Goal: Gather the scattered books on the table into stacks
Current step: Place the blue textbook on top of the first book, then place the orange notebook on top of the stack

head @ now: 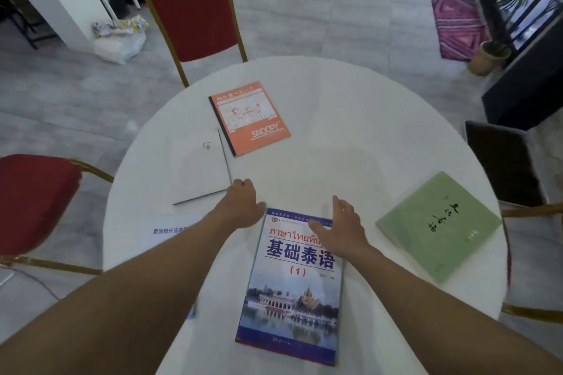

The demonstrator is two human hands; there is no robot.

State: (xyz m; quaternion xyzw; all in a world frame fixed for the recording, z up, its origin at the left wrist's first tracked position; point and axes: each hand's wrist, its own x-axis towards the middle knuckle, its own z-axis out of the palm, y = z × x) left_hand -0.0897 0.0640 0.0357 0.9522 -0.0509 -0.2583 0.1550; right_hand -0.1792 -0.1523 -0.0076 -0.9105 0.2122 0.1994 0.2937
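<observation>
Several books lie apart on the round white table (350, 119). An orange Snoopy notebook (249, 117) is at the far middle, with a white book (199, 167) to its left. A green book (438, 225) lies at the right. A blue Thai-language textbook (294, 292) lies in front of me. A white book with blue print (172, 230) is partly hidden under my left forearm. My left hand (240, 204) hovers at the white book's near corner, fingers curled, holding nothing. My right hand (341, 227) is spread over the textbook's top right corner.
A red chair with a gold frame (192, 6) stands behind the table, another red chair (33, 201) at the left. A dark seat (502, 161) is at the right. A patterned mat (458, 26) and a potted plant (490, 58) are on the floor beyond.
</observation>
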